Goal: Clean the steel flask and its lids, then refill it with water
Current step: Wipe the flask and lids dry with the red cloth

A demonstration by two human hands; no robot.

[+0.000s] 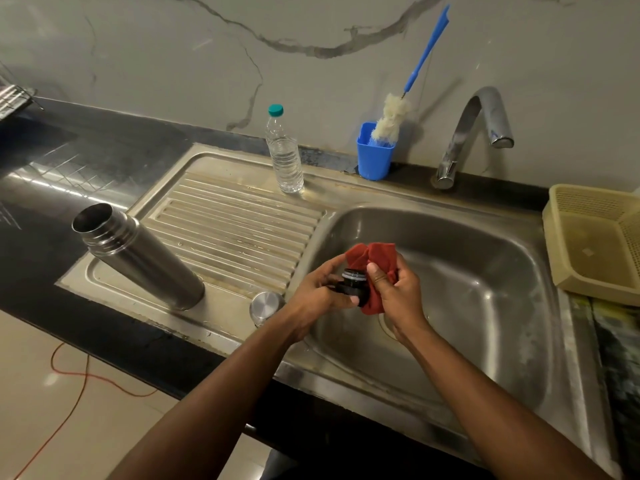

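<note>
The steel flask (138, 256) stands open-mouthed on the left of the ribbed draining board (239, 230). Its steel cup lid (266, 305) rests upside down at the board's front edge, just left of my left wrist. Over the sink basin (485, 271), my left hand (320, 294) grips the black inner stopper lid (351, 285). Against the stopper my right hand (398, 289) presses a red cloth (375, 265), which is bunched around its right side.
A plastic water bottle (284, 154) with a teal cap stands at the back of the board. A blue holder (374, 152) with a bottle brush (393, 119) sits beside the tap (474, 133). A beige basket (599, 240) lies at the right.
</note>
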